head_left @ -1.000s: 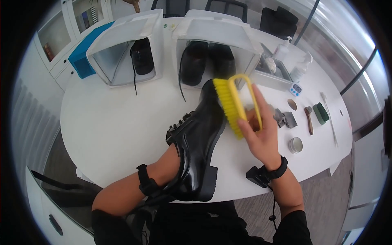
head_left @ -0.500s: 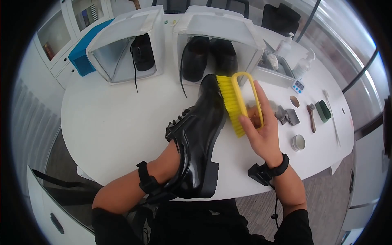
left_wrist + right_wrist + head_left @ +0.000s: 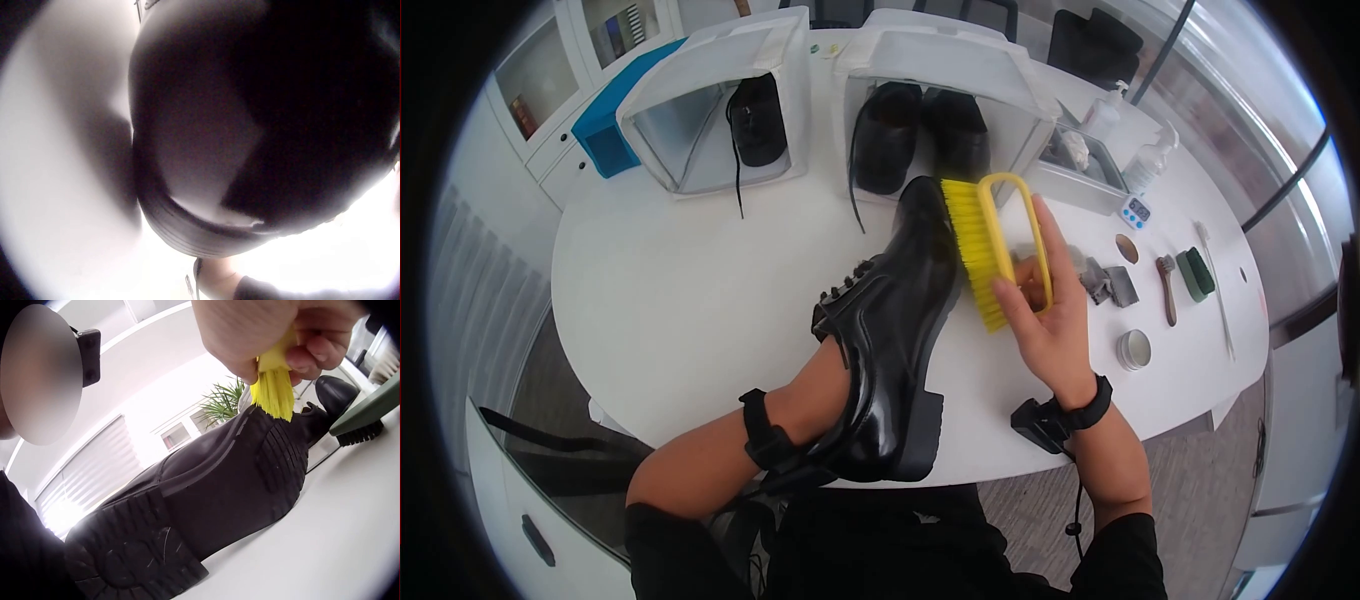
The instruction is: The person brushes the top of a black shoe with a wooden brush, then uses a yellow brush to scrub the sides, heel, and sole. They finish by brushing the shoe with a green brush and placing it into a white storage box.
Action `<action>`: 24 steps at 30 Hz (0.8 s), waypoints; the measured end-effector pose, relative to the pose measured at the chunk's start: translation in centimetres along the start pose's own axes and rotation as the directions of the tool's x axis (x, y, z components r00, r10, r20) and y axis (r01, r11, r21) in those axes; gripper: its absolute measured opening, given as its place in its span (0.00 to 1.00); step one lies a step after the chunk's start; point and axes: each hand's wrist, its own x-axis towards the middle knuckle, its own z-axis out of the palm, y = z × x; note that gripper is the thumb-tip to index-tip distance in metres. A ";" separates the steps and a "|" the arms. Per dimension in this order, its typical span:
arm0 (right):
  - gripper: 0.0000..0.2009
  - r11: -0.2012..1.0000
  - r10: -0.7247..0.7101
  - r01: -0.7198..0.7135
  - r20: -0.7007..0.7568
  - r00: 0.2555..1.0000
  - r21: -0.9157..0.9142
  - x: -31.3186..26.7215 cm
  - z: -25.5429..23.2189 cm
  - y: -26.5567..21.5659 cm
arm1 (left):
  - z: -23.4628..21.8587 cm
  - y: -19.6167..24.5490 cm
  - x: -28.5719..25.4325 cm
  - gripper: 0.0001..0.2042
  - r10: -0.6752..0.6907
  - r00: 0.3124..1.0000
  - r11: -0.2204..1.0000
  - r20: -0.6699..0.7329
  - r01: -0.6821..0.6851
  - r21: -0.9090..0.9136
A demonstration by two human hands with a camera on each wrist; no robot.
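A glossy black leather shoe (image 3: 890, 320) is tilted with its sole to the right and its toe pointing away. My left hand (image 3: 820, 388) reaches into its opening, the fingers hidden inside. In the right wrist view the treaded sole (image 3: 219, 494) shows from heel to toe. My right hand (image 3: 1055, 320) grips a yellow scrubbing brush (image 3: 1000, 235) by its loop handle, thumb on the near side. The yellow bristles (image 3: 273, 394) lie along the sole-side edge of the toe. Only dark, shiny leather (image 3: 206, 125) fills most of the left wrist view.
Two white boxes, one at left (image 3: 795, 120) and one at centre (image 3: 945, 50), stand behind with black shoes inside. On the right lie a round tin (image 3: 1133, 349), a wooden-handled brush (image 3: 1167, 290), a green brush (image 3: 1196, 274), a grey cloth (image 3: 1108, 283), a timer (image 3: 1135, 212) and pump bottles.
The yellow brush has shifted slightly right along the shoe's toe, still in my right hand. The shoe and left arm keep their pose, while the whole head view drifts a little.
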 end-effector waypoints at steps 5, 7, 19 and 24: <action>0.40 1.000 -0.014 0.014 -0.001 1.000 0.007 0.0 0.1 0.3 | 0.1 0.0 -0.1 0.17 0.102 0.995 0.983 0.020 -0.103 0.149; 0.41 1.000 0.013 -0.013 0.001 1.000 0.017 -0.1 0.1 0.2 | 0.0 -0.2 -0.2 0.17 0.107 0.994 0.976 0.024 -0.110 0.190; 0.40 1.000 0.015 -0.015 -0.014 1.000 -0.006 -0.2 0.3 0.1 | 0.2 0.3 -0.3 0.21 0.139 0.989 0.933 0.043 -0.145 0.330; 0.41 1.000 0.019 -0.019 -0.020 1.000 0.002 -0.1 0.5 0.3 | 0.0 0.1 -0.2 0.21 0.168 0.984 0.934 0.052 -0.175 0.312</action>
